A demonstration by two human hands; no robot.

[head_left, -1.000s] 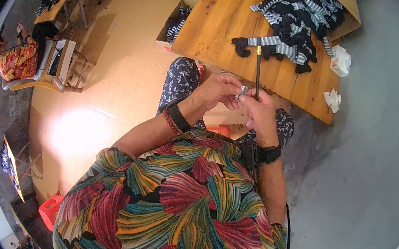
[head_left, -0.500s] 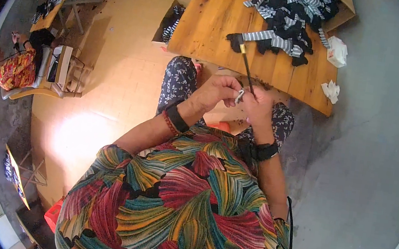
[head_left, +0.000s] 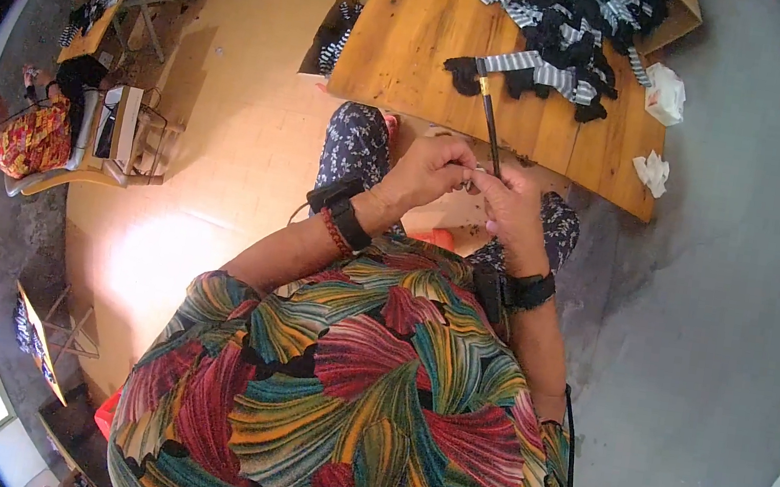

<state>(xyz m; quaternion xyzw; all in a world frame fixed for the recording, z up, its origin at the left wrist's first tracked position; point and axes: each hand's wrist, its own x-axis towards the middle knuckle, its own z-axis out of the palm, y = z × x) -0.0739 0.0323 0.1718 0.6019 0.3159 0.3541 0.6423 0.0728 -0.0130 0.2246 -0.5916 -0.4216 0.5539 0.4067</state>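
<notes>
My left hand (head_left: 427, 172) is pinched closed above my lap, its fingertips meeting those of my right hand (head_left: 512, 212). Both hands' fingers press around a small pale piece that is almost wholly hidden, so its kind does not show. A slim black stick (head_left: 492, 129) with a gold-coloured band near its far end rises from my right hand's grip. The far end of this stick overlaps the table edge in view, close to a black and grey striped knitted piece like a sock (head_left: 512, 63). Whether they touch I cannot tell.
The wooden table (head_left: 404, 58) ahead bears a heap of striped knitted pieces (head_left: 577, 22), a white tissue pack (head_left: 665, 94) and a crumpled tissue (head_left: 651, 173). Left of it stands a cardboard box (head_left: 313, 51) holding more pieces. Another person (head_left: 35, 133) sits far left.
My hands have drawn together, and the pale piece that showed between them is now mostly covered. The stick has shifted slightly right and stands a little more upright.
</notes>
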